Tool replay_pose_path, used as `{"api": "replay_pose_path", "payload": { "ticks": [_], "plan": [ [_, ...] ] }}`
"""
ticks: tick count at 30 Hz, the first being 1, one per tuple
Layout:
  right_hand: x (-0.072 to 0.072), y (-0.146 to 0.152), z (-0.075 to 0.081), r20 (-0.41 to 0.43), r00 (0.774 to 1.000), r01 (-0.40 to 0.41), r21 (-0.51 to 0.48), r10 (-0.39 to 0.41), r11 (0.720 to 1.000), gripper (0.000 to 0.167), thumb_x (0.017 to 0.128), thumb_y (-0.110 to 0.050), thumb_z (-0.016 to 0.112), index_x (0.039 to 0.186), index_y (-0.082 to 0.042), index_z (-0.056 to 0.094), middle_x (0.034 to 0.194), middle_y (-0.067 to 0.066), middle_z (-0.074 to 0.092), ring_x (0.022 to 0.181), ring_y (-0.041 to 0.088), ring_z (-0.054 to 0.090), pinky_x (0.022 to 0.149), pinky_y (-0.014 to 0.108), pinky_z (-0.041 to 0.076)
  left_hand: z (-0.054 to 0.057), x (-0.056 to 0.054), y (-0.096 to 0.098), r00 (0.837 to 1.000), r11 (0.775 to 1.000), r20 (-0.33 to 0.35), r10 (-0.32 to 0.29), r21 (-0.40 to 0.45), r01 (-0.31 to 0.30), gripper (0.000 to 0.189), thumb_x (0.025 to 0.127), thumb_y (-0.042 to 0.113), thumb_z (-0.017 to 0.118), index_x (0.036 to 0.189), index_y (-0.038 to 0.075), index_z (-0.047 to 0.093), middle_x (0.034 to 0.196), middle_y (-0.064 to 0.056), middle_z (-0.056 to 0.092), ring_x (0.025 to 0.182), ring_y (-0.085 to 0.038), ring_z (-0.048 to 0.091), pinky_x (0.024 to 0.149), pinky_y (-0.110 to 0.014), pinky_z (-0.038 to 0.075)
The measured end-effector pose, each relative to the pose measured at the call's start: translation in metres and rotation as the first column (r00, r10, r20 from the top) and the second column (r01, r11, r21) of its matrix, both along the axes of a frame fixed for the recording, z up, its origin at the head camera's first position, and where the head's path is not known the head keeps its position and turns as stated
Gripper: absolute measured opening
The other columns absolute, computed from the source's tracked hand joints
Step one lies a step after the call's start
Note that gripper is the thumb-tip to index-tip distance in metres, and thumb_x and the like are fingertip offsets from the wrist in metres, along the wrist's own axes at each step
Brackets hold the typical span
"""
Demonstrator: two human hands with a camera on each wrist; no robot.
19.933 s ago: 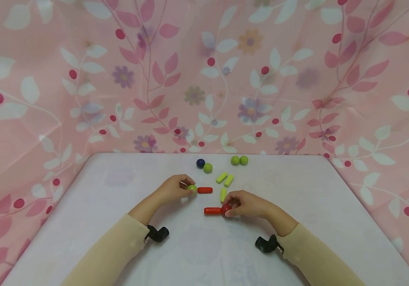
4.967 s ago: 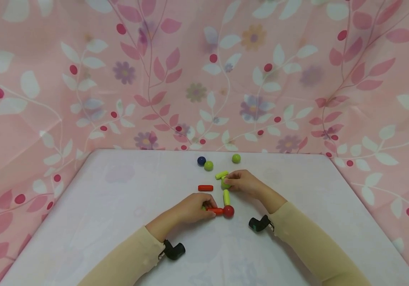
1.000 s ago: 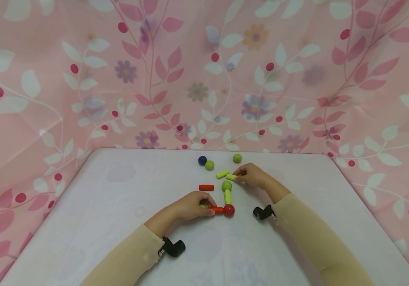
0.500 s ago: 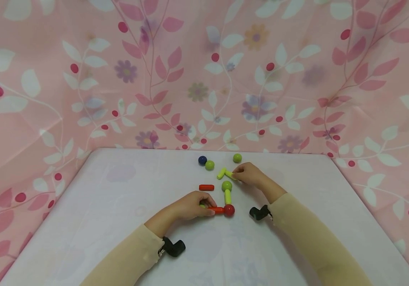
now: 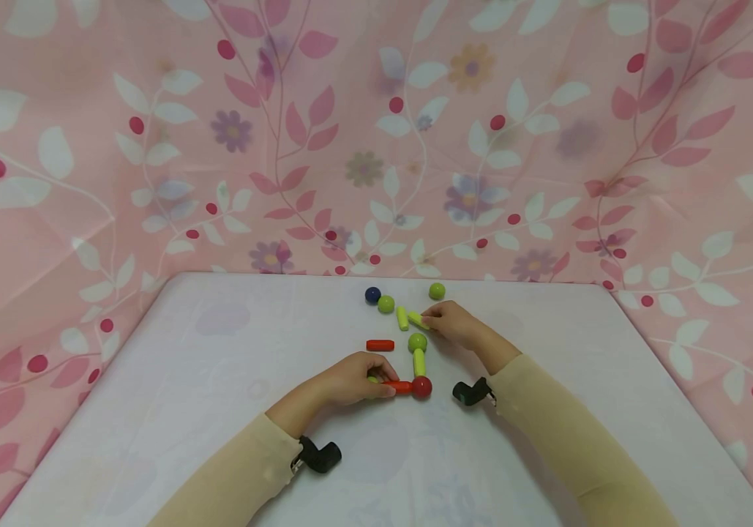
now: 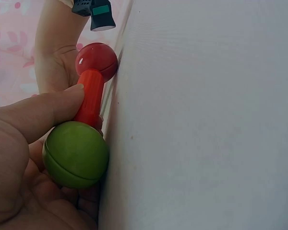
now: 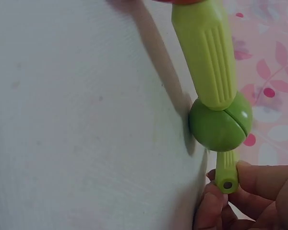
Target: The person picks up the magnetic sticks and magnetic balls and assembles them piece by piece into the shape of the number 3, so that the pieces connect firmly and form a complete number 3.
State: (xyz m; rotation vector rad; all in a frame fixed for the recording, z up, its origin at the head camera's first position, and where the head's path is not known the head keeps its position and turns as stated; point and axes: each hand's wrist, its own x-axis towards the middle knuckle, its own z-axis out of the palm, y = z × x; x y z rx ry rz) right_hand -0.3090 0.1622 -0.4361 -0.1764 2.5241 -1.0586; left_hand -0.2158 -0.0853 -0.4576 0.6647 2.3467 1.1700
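My left hand (image 5: 353, 378) pinches a red rod (image 6: 91, 98) between thumb and fingers. A green ball (image 6: 76, 154) sits at the rod's near end and a red ball (image 5: 421, 387) at its other end. From the red ball a yellow-green rod (image 5: 419, 362) runs away to another green ball (image 5: 418, 342). Beyond that ball, my right hand (image 5: 456, 323) pinches a second yellow-green rod (image 7: 226, 175), whose end with a dark round spot faces the wrist camera. A third yellow-green rod (image 5: 402, 318) lies just left of it.
A loose red rod (image 5: 380, 345) lies beyond my left hand. Near the table's (image 5: 244, 329) far edge are a dark blue ball (image 5: 372, 296), a green ball (image 5: 386, 304) beside it, and another green ball (image 5: 437, 290) to the right. Floral cloth (image 5: 363, 132) hangs behind.
My right hand let go of the middle green ball, took a yellow-green rod and shifted it slightly left; the neighbouring rod swung round. Earlier, a green ball left the back right pair.
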Motion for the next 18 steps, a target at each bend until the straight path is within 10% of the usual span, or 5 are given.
{"api": "replay_pose_path", "payload": {
  "ticks": [18],
  "plan": [
    [-0.0001,-0.0042,0.0008,0.042,0.997,0.062,-0.103,-0.058,0.993,0.038,0.101,-0.014,0.059,0.136,0.001,0.058,0.123,0.014,0.062,0.101,0.021,0.059,0.095,0.035,0.05,0.0013,0.0003,-0.0004,1.0,1.0,-0.002,0.001,-0.001,-0.001,0.011,0.091,0.024,0.076,0.101,0.023,0.072,0.091,0.009,0.066,0.089,-0.013,0.057,0.083,-0.033,0.047]
  ]
}}
